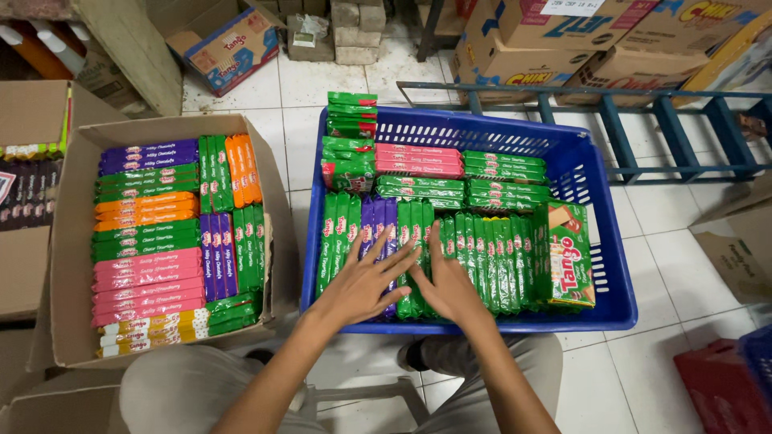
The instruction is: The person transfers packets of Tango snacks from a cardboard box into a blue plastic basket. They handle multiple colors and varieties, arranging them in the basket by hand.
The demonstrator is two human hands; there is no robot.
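Both hands rest flat on the front row of wafer packs (418,249) standing on edge in the blue plastic crate (599,241), which sits on the tiled floor (322,96). The left hand (366,281) has its grip spread wide — fingers fanned over the purple and green packs, pinching nothing. The right hand (442,281) lies just beside it at 3 o'clock, fingers also spread and pressed onto green packs; the 2 hands touch or nearly touch at the thumbs.

To do this well, I judge the palms should press evenly so the upright packs stay square and close up toward the large green pack (569,253) at the row's 3 o'clock end. Tilting 1 pack would likely fan the whole row. At 12 o'clock in the crate lie flat stacks of red and green packs (434,173), so the row has backing there.

At 9 o'clock from the crate, a cardboard box (68,241) holds sorted packs in purple, green, orange, pink and yellow.
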